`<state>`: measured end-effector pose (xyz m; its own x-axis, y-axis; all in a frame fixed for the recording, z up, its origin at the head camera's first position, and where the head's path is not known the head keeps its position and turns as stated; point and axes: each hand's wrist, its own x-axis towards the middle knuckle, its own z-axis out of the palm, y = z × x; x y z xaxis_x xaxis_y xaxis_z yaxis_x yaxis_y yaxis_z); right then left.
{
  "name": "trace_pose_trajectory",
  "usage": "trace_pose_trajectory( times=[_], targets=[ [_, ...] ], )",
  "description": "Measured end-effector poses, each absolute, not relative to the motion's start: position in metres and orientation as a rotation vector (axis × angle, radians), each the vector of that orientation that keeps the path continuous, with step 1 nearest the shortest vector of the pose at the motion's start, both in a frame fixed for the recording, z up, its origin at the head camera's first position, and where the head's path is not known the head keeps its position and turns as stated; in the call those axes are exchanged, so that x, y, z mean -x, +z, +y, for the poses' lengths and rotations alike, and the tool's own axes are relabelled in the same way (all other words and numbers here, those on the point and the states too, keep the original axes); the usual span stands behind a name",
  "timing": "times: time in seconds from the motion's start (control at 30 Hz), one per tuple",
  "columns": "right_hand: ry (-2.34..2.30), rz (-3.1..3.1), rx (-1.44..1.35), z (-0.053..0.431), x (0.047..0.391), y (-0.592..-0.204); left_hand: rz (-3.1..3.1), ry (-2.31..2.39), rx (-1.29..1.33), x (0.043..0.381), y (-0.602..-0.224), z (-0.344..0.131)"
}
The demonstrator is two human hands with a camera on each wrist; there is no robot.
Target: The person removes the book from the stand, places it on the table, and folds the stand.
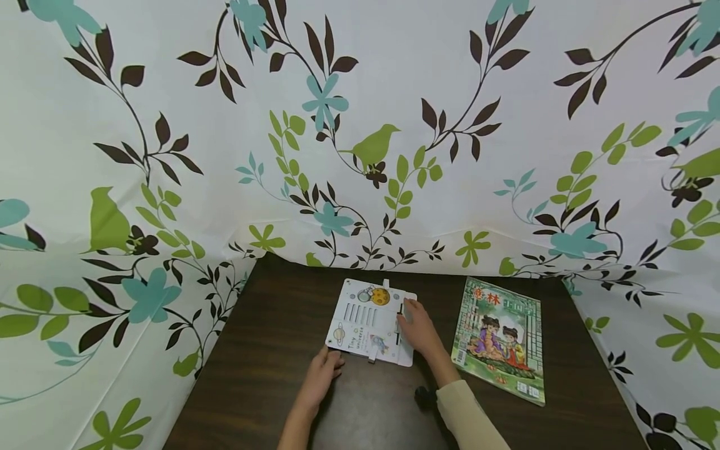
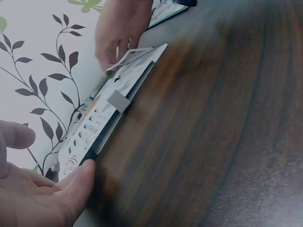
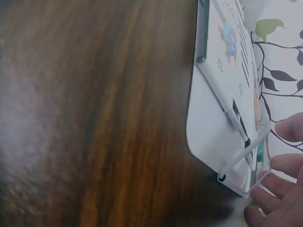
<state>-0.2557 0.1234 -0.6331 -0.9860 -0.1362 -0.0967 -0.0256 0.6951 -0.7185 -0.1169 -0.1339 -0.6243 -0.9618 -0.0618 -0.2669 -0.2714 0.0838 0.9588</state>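
Observation:
A flat white book stand [image 1: 351, 315] printed with planets and "Tiny universe" lies on the dark table. At its right side my right hand [image 1: 419, 328] pinches the thin wire bracket [image 3: 245, 153] between thumb and fingers; the right wrist view shows this bracket raised off the panel. My left hand [image 1: 322, 378] is by the near left corner, its fingers loosely extended. A fingertip appears to touch that corner in the left wrist view. A small grey clip [image 2: 118, 100] sticks out from the stand's near edge.
A green illustrated magazine [image 1: 500, 337] lies to the right of the stand, beyond my right forearm. Behind and beside the dark wooden table [image 1: 247, 362] hangs a white cloth [image 1: 360, 206] with leaves and birds. A black device [image 1: 424, 398] sits at my right wrist.

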Motion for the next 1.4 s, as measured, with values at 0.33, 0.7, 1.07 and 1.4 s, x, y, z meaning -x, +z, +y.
trace_pose_trajectory(
  times=[0.33,0.7,1.07,1.4],
  targets=[
    [-1.232,2.78,0.195,0.13,0.25,-0.629,2.185,2.102,0.412,0.126,-0.624,-0.138],
    [-1.148,2.878,0.187,0.132,0.237,-0.635,2.05,2.274,0.498,0.144,-0.62,-0.136],
    [-1.09,2.91,0.126,0.133,0.219,-0.637,2.022,2.281,0.549,0.158,-0.62,-0.137],
    [-1.093,2.886,0.092,0.135,0.205,-0.638,2.089,2.218,0.602,0.172,-0.622,-0.141]
  ],
)
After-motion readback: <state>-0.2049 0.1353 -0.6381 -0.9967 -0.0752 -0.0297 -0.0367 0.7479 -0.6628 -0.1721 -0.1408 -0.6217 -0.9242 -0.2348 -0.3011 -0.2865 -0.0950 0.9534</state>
